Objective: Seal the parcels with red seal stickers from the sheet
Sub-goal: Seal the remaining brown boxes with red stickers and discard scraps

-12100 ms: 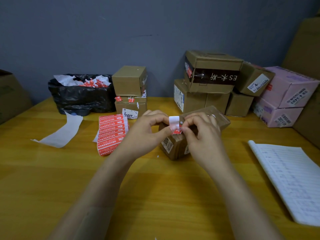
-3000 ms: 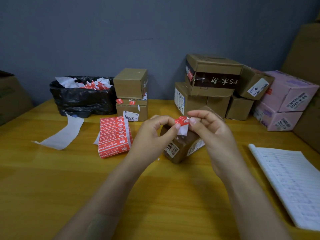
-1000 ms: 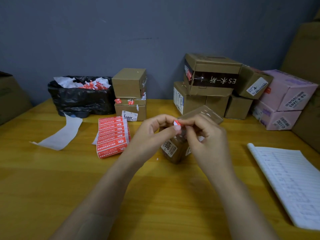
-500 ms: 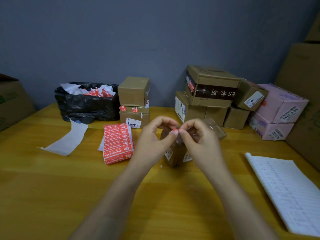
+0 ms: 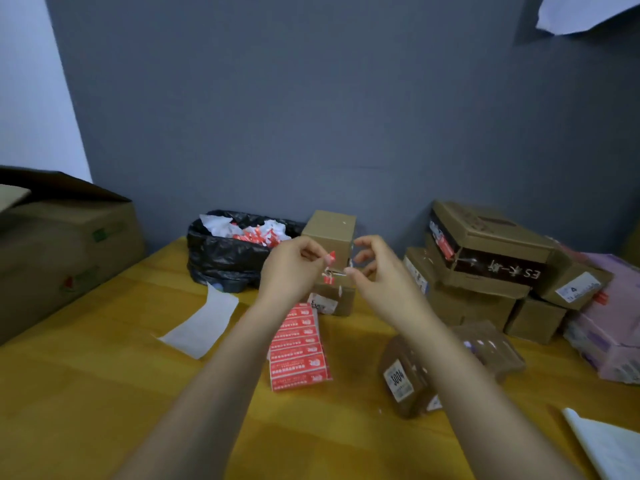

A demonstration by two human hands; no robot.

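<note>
My left hand (image 5: 294, 268) is raised above the table and pinches a small red seal sticker (image 5: 331, 257) at its fingertips. My right hand (image 5: 375, 271) hovers just right of it with curled fingers; whether it holds anything is unclear. The brown tape-wrapped parcel (image 5: 408, 379) with a white number label lies on the table under my right forearm, with no hand on it. The sheet of red seal stickers (image 5: 298, 348) lies flat to the left of the parcel.
Two small stacked boxes (image 5: 330, 233) stand behind my hands, next to a black bag of scraps (image 5: 221, 258). A white backing strip (image 5: 201, 323) lies at the left. Cardboard and pink parcels (image 5: 485, 258) are piled at the right. A big carton (image 5: 65, 244) is far left, a notebook (image 5: 609, 445) bottom right.
Both hands have lifted off the parcel and drawn slightly apart. The view has tilted up, so the parcel and sheet now sit lower in the frame.
</note>
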